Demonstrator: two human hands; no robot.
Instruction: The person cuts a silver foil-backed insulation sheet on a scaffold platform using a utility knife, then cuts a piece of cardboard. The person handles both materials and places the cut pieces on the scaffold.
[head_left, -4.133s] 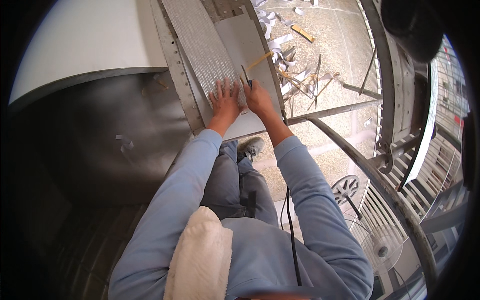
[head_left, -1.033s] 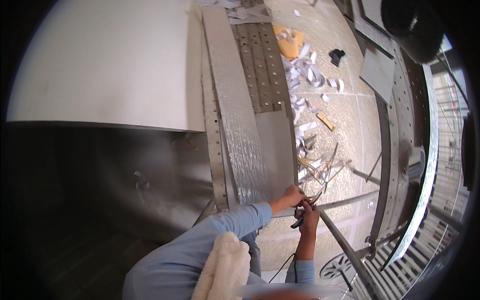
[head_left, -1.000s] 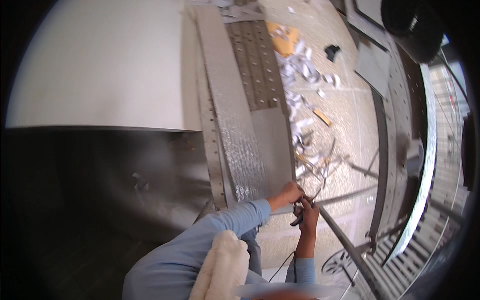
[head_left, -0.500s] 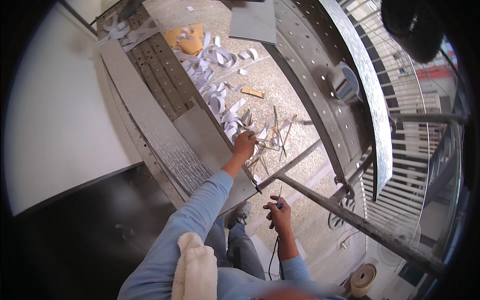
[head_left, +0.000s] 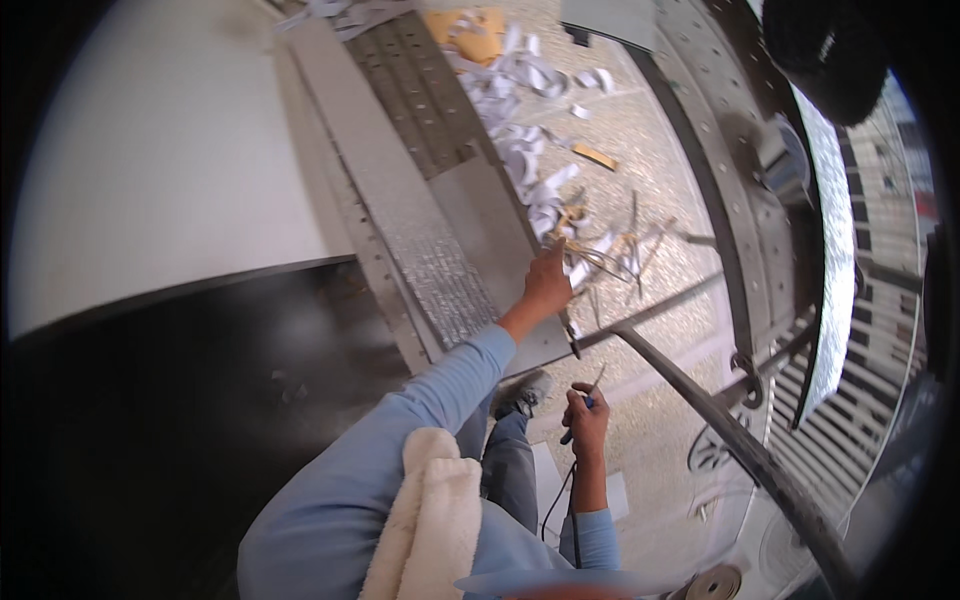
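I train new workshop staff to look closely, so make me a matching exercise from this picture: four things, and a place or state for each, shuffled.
Column one
1. Left hand
2. Right hand
3. Fluffy cloth
4. White strips

Column two
A. Scattered over the speckled floor
B. Against the front of the person's blue top
C. Stretched out at the right edge of the perforated platform
D. Gripping a blue-handled tool

Right pairs: 1-C, 2-D, 3-B, 4-A
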